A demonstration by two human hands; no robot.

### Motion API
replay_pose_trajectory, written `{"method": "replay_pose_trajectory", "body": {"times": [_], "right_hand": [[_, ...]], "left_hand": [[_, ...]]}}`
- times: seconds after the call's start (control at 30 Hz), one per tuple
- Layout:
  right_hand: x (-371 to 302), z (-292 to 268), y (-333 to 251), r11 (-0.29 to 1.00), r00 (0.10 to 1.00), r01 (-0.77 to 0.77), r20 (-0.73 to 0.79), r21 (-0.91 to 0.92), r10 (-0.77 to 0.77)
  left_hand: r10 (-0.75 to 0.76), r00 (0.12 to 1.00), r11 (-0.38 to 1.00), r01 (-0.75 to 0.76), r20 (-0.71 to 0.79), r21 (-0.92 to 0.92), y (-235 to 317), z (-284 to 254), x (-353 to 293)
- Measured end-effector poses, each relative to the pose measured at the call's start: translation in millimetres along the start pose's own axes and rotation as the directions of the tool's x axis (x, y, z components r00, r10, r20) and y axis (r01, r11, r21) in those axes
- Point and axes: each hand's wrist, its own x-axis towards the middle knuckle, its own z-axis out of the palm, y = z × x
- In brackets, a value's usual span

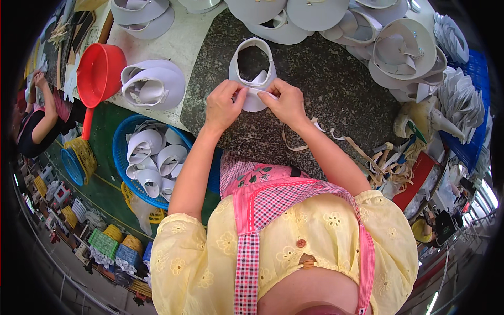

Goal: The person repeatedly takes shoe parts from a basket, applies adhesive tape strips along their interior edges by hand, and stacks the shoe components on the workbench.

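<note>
A white shoe upper [254, 104] lies on the dark speckled stone slab [325, 79] in front of me, its ring-shaped opening pointing away. With thumb and fingers closed, my left hand [223, 107] pinches the left side of its near part. Opposite it, my right hand [287, 105] grips the right side the same way. A folded edge or strip runs between both sets of fingertips; its exact form is too small to make out. Thin pale strips [336, 135] trail across the slab beside my right forearm.
Stacked white uppers [155, 84] and a red dipper [100, 73] stand at the left. Below them, a blue basket [122, 163] holds several uppers. More piles [404, 50] line the far and right sides, near a blue crate [475, 142]. Another person's arm [47, 115] shows far left.
</note>
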Motion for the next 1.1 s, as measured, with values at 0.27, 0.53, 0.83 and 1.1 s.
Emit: {"method": "replay_pose_trajectory", "body": {"times": [0.27,0.53,0.83,1.1], "right_hand": [[13,9,7,0.979,0.998,0.013,-0.058,-0.203,-0.025],[20,12,3,0.951,0.999,0.000,-0.049,-0.308,-0.016],[21,14,-1,0.952,0.998,0.021,-0.057,-0.304,-0.040],[26,-26,35,0.999,0.911,0.019,-0.413,0.047,0.002]], "left_hand": [[0.024,0.999,1.000,-0.024,0.024,0.017,-11,9,1],[-0.027,0.997,0.916,0.052,-0.068,0.397,-18,-11,6],[0.208,0.959,0.879,-0.269,0.192,0.394,-6,5,18],[0.222,0.967,0.889,-0.149,-0.123,0.433,40,-69,3]]}}
